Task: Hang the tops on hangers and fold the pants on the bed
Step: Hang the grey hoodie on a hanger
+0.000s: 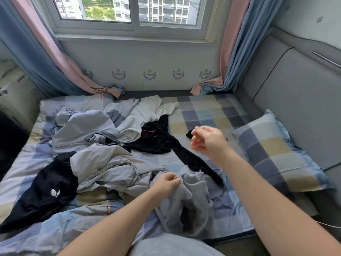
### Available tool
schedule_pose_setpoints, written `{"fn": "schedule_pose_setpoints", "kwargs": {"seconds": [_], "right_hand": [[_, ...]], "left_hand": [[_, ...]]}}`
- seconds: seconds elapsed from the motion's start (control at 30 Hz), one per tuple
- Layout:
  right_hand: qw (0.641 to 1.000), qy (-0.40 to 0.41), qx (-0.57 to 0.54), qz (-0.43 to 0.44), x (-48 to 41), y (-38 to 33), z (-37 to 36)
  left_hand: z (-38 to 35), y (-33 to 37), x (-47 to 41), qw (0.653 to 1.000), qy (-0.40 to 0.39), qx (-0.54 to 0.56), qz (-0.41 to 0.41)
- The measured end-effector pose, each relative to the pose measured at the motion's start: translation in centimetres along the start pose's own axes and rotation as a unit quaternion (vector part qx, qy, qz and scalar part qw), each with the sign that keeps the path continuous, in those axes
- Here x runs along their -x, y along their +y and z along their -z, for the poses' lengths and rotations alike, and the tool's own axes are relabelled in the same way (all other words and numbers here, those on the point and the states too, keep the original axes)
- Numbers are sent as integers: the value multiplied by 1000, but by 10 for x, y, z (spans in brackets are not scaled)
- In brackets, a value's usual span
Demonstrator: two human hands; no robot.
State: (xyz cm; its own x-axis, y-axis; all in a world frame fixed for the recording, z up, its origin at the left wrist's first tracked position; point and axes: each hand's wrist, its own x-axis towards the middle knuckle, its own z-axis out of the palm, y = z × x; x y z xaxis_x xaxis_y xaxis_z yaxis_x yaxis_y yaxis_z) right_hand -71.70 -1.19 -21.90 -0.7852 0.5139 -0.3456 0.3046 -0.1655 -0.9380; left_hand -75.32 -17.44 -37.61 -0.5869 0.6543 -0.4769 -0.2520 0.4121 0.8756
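My left hand (167,182) pinches the edge of a grey garment (191,206) with a zipper, lifted slightly off the bed near the front. My right hand (204,139) hovers blurred above the bed, fingers loosely curled, holding nothing that I can see. Beneath and beside it lies a black top (156,139) with a long sleeve stretching toward me. A black garment with a white leaf logo (49,193) lies at the left. Light grey and white clothes (103,163) are heaped in the middle of the bed. No hanger is in view.
The bed has a checked blue, grey and yellow sheet (208,111). A matching pillow (276,152) lies at the right against a grey padded headboard (299,97). Pink and blue curtains (234,58) hang down onto the bed's far edge below the window.
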Motion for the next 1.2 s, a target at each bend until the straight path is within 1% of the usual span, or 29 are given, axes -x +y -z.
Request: {"fn": "schedule_pose_setpoints", "kwargs": {"seconds": [0.07, 0.17, 0.2, 0.27, 0.33, 0.37, 0.4, 0.5, 0.57, 0.6, 0.67, 0.7, 0.77, 0.8, 0.87, 0.93, 1.0, 1.03, 1.1, 1.13, 1.17, 1.2], "right_hand": [[998, -21, 50, -26, -1, 23, 5], [990, -48, 126, -32, -3, 49, 14], [987, -63, 142, -30, -2, 56, 18], [976, -117, 181, -14, -3, 66, 24], [949, -179, 258, -16, -4, 71, 25], [935, -194, 296, -22, -7, 74, 24], [923, -191, 334, -22, -9, 76, 22], [893, -119, 433, 35, -15, 78, 16], [886, -103, 446, 67, -20, 74, 14], [894, -94, 432, 74, -23, 71, 13], [925, -54, 370, 74, -30, 66, 13], [941, -27, 331, 66, -33, 64, 13], [970, 19, 238, 45, -36, 59, 13], [981, 39, 186, 32, -37, 57, 14], [992, 76, 97, 9, -37, 50, 15], [995, 93, 37, 7, -34, 40, 14], [995, 97, -4, 18, -27, 31, 10], [994, 102, -17, 25, -23, 27, 7], [991, 121, -37, 44, -15, 24, 3], [989, 131, -49, 53, -11, 24, 1], [987, 139, -60, 60, -9, 27, -1], [985, 147, -64, 65, -7, 30, -2]], "left_hand": [[0, 4, 0, 1000, -8, 24, -12], [11, 19, 1, 990, 8, 142, -13], [17, 26, 2, 986, 0, 165, -16], [28, 41, 7, 985, -36, 169, -27], [33, 55, 13, 987, -64, 142, -43], [35, 60, 15, 987, -71, 137, -49], [38, 65, 17, 987, -74, 132, -56], [49, 72, 17, 990, -61, 101, -79], [55, 78, 18, 991, -30, 83, -97], [58, 81, 17, 991, -5, 77, -112], [64, 83, 13, 987, 62, 66, -135], [67, 83, 11, 985, 90, 61, -136], [72, 76, 8, 986, 110, 48, -113], [72, 72, 9, 990, 111, 29, -83], [68, 60, 10, 995, 101, -9, -13], [58, 51, 15, 993, 102, -9, 53], [50, 46, 21, 985, 105, -7, 136], [48, 45, 23, 979, 92, 16, 181], [46, 45, 26, 960, 33, 121, 251], [44, 46, 26, 947, 3, 175, 270], [42, 47, 26, 936, -21, 227, 269], [39, 48, 24, 930, -25, 270, 250]]}}
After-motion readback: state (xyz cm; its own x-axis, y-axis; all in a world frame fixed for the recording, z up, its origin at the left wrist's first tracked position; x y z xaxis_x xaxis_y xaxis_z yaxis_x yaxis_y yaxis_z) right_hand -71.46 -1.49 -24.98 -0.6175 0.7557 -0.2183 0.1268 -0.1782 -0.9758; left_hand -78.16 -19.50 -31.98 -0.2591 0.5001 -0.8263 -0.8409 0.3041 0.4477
